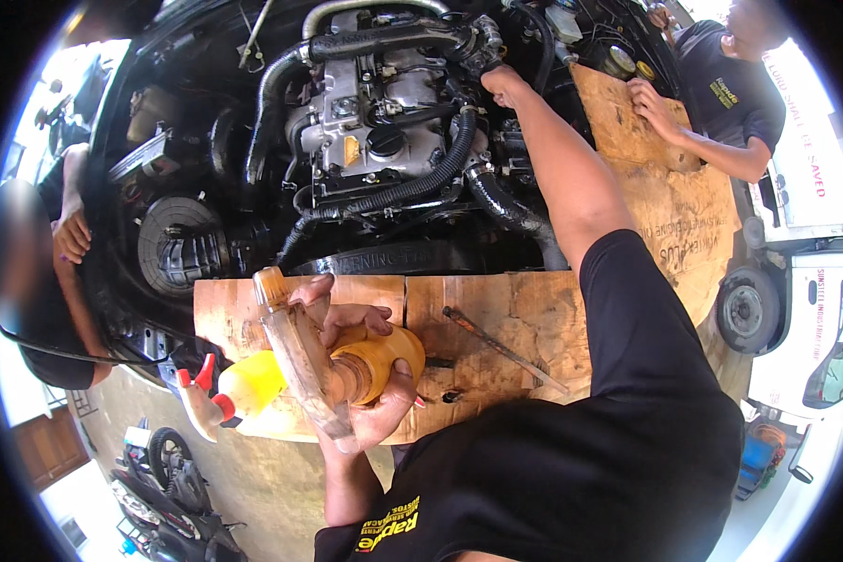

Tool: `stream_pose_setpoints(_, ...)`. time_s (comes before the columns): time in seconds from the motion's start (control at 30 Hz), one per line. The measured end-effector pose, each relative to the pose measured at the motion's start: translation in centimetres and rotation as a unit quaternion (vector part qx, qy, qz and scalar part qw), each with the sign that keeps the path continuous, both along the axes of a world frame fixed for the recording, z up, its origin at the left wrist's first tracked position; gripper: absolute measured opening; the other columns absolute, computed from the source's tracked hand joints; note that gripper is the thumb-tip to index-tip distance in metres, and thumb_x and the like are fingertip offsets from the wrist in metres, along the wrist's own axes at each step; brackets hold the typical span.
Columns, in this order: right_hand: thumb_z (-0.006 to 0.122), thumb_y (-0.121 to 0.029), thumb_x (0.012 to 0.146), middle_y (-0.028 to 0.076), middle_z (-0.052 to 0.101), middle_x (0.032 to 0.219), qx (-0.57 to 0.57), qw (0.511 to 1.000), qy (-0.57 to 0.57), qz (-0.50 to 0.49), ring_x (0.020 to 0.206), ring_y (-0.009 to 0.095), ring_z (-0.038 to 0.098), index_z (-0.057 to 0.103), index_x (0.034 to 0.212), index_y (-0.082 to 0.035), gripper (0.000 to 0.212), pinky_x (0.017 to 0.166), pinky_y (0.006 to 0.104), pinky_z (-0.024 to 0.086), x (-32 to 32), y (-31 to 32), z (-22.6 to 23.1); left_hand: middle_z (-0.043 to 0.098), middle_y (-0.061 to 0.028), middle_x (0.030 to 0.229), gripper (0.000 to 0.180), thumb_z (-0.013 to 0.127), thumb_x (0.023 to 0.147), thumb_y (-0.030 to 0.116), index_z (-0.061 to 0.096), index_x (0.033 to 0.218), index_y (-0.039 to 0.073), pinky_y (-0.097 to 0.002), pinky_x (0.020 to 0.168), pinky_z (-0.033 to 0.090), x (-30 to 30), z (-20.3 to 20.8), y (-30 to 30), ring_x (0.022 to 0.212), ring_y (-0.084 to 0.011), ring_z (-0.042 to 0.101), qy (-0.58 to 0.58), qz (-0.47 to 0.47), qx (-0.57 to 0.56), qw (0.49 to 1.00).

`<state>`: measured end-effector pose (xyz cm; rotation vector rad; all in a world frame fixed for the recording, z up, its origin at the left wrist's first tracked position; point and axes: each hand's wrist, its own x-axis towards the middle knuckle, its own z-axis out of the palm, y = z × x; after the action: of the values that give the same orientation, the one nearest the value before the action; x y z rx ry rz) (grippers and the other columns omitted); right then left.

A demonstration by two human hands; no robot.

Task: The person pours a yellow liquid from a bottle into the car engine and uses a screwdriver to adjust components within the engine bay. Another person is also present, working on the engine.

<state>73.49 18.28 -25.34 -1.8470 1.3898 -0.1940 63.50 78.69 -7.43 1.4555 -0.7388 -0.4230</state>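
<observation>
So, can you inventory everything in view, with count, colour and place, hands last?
Engine: one, grey and black, upper middle
Round housing: one, black, left of engine
Cardboard: at least two pieces, brown, front and right
Plastic tool: one, yellow and clear, left hand
Spray bottle: one, yellow, red-and-white head, left of tool
Thin rod: one, dark, on front cardboard
Motorcycle: at least one, dark, lower left
Vehicle: at least one, white, right
Co-workers: at least two, dark clothing, left and right
Shirt: one, black, lower middle
Left hand: one, bare, gripping tool
Right hand: one, bare, engine's upper right
</observation>
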Motion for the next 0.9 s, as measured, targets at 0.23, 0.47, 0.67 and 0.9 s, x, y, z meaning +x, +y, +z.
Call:
stream_pose_setpoints(0.23,0.059,-0.013,0.098,0.013,0.062,0.074,0.017,0.999,-0.004,-0.031,0.057,0.022,0.057,0.066,0.091,-0.002,0.014,0.048,0.0431,0.041,1.2,-2.1,-2.1,0.063,-0.0097,0.106,0.094,0.078,0.08,0.003,0.031,0.161,0.001,-0.0438,0.107,0.06,0.0,0.2,0.1,0.108,-0.025,0.07,-0.022,0.028,-0.029,0.999)
stream_pose_setpoints(0.47,0.058,-0.007,0.097,0.008,0.052,0.067,0.043,0.999,-0.012,-0.021,0.049,0.019,0.047,0.057,0.083,-0.004,0.013,0.042,0.0373,0.036,0.9,-0.6,-1.3,0.066,-0.011,0.108,0.094,0.081,0.082,0.007,0.03,0.162,0.0,-0.0442,0.107,0.06,0.0,0.0,0.3,0.11,-0.0275,0.073,0.018,0.048,-0.036,0.998)
stream_pose_setpoints(0.67,0.066,-0.007,0.101,0.003,0.061,0.078,-0.002,0.975,-0.186,0.12,0.057,0.016,0.052,0.067,0.089,-0.007,0.012,0.049,0.0312,0.047,-5.5,3.9,9.6,0.064,-0.0176,0.12,0.069,0.076,0.096,0.008,0.032,0.149,0.0,-0.0496,0.105,0.058,0.0,-0.2,0.6,0.116,-0.0346,0.07,-0.039,0.003,-0.013,0.999)
stream_pose_setpoints(0.9,0.075,-0.046,0.108,0.019,0.067,0.148,-0.184,0.887,-0.152,0.394,0.116,0.025,0.076,0.067,0.152,-0.02,0.052,0.1,0.041,0.063,-19.1,31.3,13.5,0.075,-0.0115,0.1,0.064,0.079,0.093,0.005,0.049,0.148,-0.006,-0.0337,0.098,0.056,-1.9,3.2,0.9,0.093,-0.019,0.076,-0.086,0.075,0.025,0.993)
